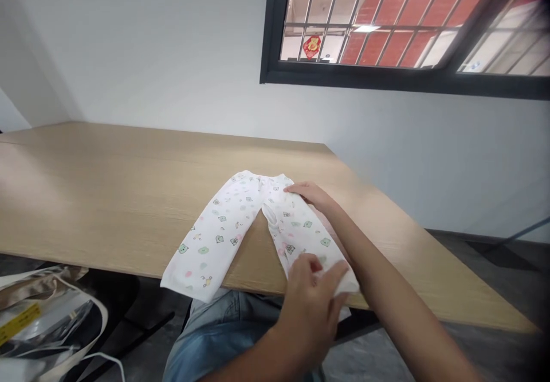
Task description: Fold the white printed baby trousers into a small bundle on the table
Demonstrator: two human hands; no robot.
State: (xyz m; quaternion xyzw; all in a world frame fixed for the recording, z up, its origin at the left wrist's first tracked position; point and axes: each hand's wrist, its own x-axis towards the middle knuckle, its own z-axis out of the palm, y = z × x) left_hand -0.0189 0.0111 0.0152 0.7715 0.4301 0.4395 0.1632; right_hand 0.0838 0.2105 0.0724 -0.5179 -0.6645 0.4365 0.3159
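A pair of small white pants point(223, 221) with a print of green and pink cartoon figures lies on the wooden table. Their waist points away from me and both legs reach toward me, the cuffs at or past the near edge. My right hand point(311, 193) rests on the right side near the waist, fingers stretched out over the cloth. Lower down, my left hand point(313, 296) is at the right leg's cuff with bent fingers, seemingly pinching the fabric. It hides part of that cuff.
The wooden table point(107, 193) runs along a white wall, below a dark-framed barred window point(365, 78). At lower left stands a bag point(43, 313) with packaged items and a pale strap. My legs in jeans point(223, 330) are under the near edge.
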